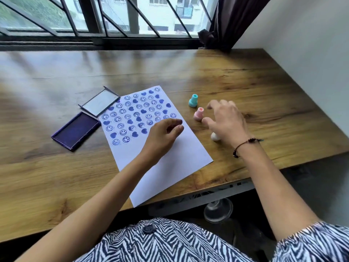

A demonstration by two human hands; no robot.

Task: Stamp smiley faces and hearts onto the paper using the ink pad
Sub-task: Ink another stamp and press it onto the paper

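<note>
White paper sheet, stamped with blue smileys and hearts, is laid near the wooden desk's front edge, the open purple ink pad touching its left side. Left hand is hovered empty and loosely curled over it. Right hand is spread wide beside the pink stamp, holding nothing.

No words, brand names or numbers can be read anywhere. The only signs are the blue stamped marks on the paper: rows of round smiley faces mixed with solid hearts, filling the far half of the sheet.
</note>
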